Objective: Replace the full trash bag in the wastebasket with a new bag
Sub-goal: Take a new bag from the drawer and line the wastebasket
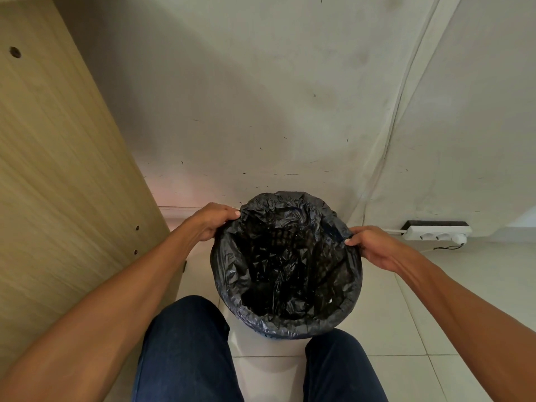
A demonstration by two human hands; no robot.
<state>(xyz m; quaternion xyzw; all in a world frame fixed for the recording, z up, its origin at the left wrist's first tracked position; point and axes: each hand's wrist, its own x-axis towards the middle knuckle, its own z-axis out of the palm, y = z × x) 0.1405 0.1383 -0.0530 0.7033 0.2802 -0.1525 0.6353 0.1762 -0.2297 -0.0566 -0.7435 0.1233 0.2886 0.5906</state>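
Left hand: the left hand (213,221) has its fingers curled and thumb on top, pinching the hem of a crinkled black plastic trash bag (287,271) at the far-left side of the mouth.
Right hand: the right hand (374,248) pinches the same hem at the right side, thumb tip on the plastic.
Bag: it sits open-mouthed inside a round dark wastebasket (272,335) and looks empty. Its edge is turned down over the rim on the side nearest the person.
Wastebasket: it stands upright on the pale floor tiles (406,329), just in front of the person's knees in dark blue trousers (185,343). Only a thin perforated strip shows below the bag.
Key relation: the two grips face each other across the mouth, the left a little farther away than the right. Each hand touches its own side, so neither needs to reach.
Far hem: ruffled between the hands; whether it is seated over the rim I cannot tell.
Step, as judged: fitting the new liner, near the end of the task.
Next move calls for: drawing both sides outward and down together.
Surroundings: a light wooden panel (58,155) on the left, a white power strip (438,232) by the wall on the right.
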